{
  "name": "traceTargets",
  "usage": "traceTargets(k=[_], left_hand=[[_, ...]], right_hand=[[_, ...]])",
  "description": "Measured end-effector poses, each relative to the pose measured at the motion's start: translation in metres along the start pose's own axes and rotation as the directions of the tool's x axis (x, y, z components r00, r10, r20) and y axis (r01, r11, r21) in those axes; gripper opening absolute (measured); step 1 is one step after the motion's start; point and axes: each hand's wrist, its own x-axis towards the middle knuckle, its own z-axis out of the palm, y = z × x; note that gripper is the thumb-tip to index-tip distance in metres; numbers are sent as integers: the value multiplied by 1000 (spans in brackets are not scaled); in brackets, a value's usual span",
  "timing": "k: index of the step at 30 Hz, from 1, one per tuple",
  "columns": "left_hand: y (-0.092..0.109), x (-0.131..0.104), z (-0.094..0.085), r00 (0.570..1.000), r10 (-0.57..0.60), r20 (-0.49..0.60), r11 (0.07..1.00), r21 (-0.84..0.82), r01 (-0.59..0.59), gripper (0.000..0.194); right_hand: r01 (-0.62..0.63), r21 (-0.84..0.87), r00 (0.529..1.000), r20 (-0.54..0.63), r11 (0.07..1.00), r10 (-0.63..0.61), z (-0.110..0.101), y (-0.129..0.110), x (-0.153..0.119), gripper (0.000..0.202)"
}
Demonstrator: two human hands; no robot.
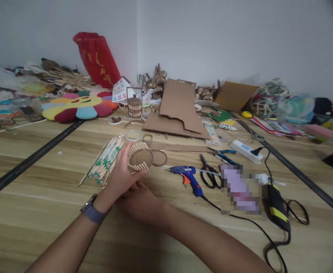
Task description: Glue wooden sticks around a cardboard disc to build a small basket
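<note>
In the head view my left hand (122,174), with a watch on its wrist, grips the near left side of a small round basket (139,167). Short wooden sticks stand around its brown disc base, with a gap in the ring at the right. My right hand (140,201) is low beside the left one, its fingers bent and partly hidden behind it; what they hold, if anything, cannot be made out. A thin brown ring (159,158) lies against the basket's right side. Left of my left hand are packs of wooden sticks (106,159).
A blue glue gun (187,174), black scissors (209,172), pliers (223,152) and a power strip (246,151) lie to the right, with cables trailing toward me. Cardboard sheets (180,106), a lidded stick basket (134,106) and a flower cushion (81,106) are farther back.
</note>
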Motion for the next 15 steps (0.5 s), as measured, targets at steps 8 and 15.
traceTargets(k=[8,15], left_hand=[[4,-6,6,996,84,31,995,50,-85,93],[7,-11,11,994,71,77,997,-2,-71,92]], right_hand=[[52,-104,998,33,993,-48,-12,15,-15,24],[108,-125,993,-38,986,-114,-24,19,-47,15]])
